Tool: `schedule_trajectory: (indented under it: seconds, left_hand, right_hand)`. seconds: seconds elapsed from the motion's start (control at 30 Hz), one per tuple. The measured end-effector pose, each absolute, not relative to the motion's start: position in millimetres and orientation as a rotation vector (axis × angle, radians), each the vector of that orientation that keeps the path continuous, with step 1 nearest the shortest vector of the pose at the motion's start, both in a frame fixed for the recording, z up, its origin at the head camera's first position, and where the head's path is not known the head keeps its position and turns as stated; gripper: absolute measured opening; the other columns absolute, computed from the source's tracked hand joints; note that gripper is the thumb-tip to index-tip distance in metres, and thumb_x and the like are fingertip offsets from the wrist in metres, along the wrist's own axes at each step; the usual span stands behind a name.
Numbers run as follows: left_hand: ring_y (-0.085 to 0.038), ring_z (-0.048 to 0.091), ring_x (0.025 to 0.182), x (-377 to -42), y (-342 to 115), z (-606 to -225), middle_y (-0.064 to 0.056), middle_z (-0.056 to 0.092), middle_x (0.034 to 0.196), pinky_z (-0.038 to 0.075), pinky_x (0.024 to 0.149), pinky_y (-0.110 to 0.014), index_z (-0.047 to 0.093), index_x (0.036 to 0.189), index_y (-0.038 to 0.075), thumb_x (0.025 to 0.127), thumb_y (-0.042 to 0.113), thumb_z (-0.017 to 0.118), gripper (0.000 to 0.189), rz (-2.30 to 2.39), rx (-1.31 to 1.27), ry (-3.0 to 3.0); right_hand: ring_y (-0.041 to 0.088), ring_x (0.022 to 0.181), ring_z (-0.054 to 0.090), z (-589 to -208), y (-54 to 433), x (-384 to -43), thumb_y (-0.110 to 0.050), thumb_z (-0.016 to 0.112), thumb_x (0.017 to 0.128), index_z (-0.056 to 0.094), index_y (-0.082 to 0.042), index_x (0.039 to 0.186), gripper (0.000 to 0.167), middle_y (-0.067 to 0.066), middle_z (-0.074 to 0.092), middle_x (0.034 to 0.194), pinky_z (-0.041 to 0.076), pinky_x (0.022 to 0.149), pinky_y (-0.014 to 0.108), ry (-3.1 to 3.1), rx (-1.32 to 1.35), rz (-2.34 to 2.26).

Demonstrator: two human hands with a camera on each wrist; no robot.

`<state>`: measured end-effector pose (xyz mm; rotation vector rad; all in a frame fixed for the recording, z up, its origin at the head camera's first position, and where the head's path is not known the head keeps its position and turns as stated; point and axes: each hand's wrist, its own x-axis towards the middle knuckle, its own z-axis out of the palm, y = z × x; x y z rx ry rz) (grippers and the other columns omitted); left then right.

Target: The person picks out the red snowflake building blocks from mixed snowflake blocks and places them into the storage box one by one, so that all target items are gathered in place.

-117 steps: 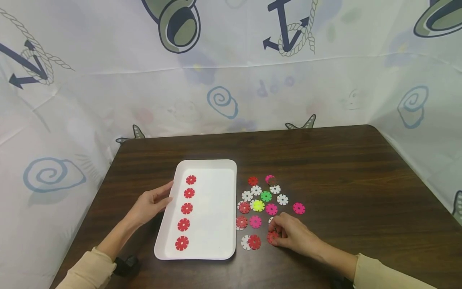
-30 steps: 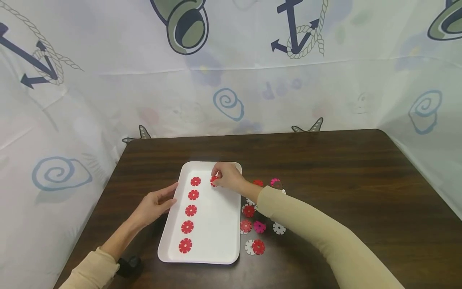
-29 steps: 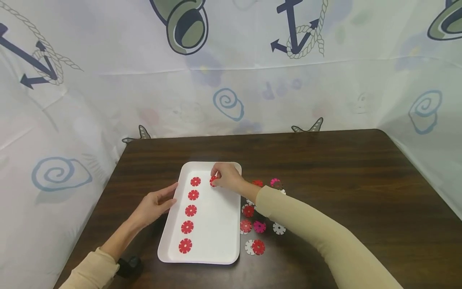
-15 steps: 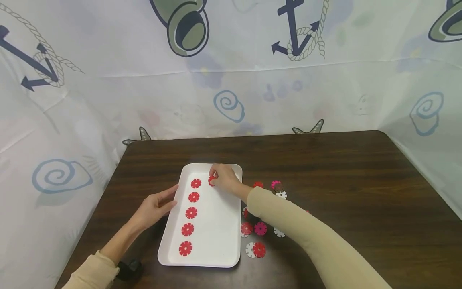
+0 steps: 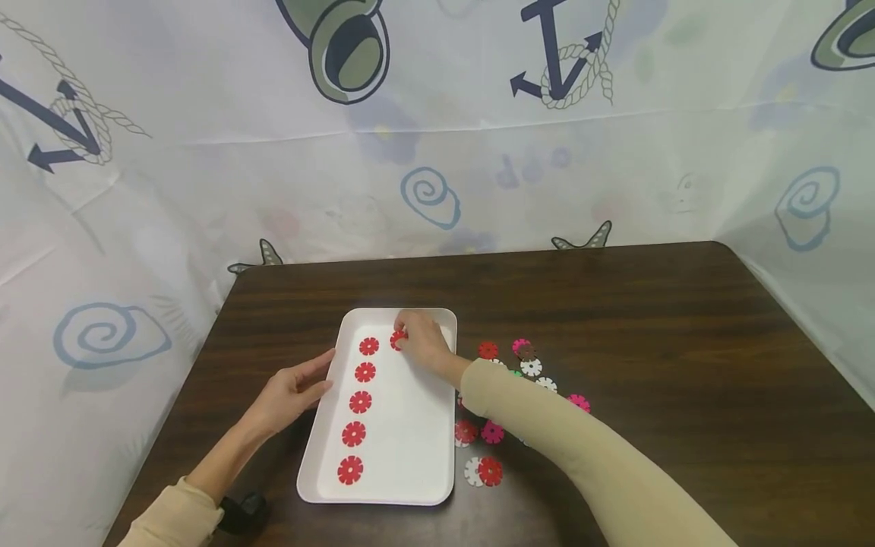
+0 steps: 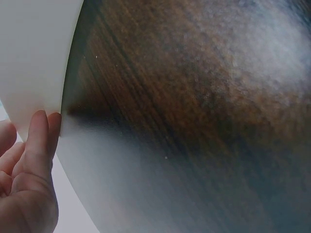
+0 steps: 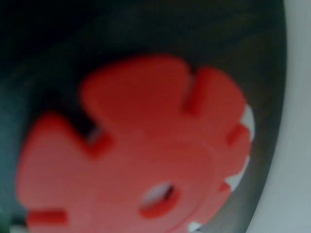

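Right sleeve [image 5: 547, 437]: stretches across the tabletop [image 5: 649, 327], hiding some loose discs [image 5: 492, 472].
Left hand [image 5: 283, 391]: straight fingers touch the left edge of the white tray [image 5: 403, 456].
Right hand [image 5: 424, 342]: fingers pinch a red disc [image 5: 396, 340] at the tray's far end, beside a column of five red discs [image 5: 360, 402].
Curtain [image 5: 328, 197]: hangs behind.
Changed: earlier, the right hand was among the loose discs.

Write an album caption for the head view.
Right hand pinches a red disc beside a column of five red discs on a white tray, left hand at its edge.
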<state>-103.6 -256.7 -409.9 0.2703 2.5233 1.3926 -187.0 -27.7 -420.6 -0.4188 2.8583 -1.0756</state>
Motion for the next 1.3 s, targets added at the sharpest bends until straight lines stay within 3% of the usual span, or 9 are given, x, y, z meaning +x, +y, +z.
schedule_trajectory:
  seconds: [1.3]
  left_hand:
    - [-0.037, 0.058, 0.114, -102.1, -256.6, -410.5, -0.024, 0.042, 0.142, 0.054, 0.085, -0.037, 0.035, 0.145, 0.006, 0.089, 0.016, 0.064, 0.064, 1.413, 0.258, 2.514]
  right_hand:
    - [0.022, 0.101, 0.055, -424.8, -27.9, -181.2, -0.003, 0.066, 0.086, 0.065, -0.002, 0.100, 0.014, 0.011, 0.059, 0.109, 0.052, 0.089, 0.030, 2.869, -0.366, -1.150]
